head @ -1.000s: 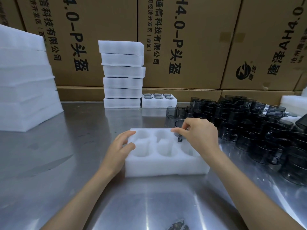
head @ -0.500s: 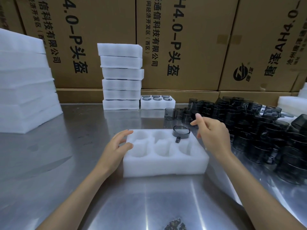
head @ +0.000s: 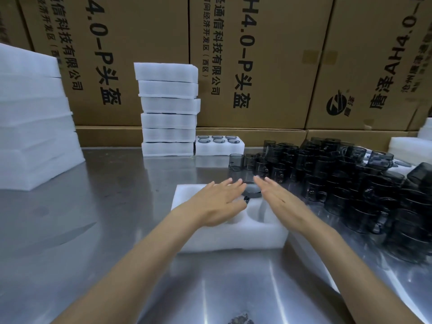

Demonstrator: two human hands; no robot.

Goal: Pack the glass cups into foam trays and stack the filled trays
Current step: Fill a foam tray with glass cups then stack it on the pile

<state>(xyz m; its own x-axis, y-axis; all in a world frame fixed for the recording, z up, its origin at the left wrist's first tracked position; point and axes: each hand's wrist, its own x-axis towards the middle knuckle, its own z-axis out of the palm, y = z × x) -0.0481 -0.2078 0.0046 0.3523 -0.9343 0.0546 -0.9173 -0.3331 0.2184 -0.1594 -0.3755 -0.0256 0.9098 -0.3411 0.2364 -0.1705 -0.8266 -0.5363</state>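
We see the shiny steel table (head: 98,230) bearing, at two o'clock, a heap of smoky dark glass cups (head: 350,181). At eleven o'clock stands a stack of white foam trays (head: 168,109), a filled white tray (head: 219,146) just beside it. At centre lies the white foam tray (head: 233,237), one smoky cup (head: 252,192) seated in its far pocket. Our left hand (head: 216,203) and right hand (head: 284,202) hover over it, each grip apart, fingers straight, holding nothing.
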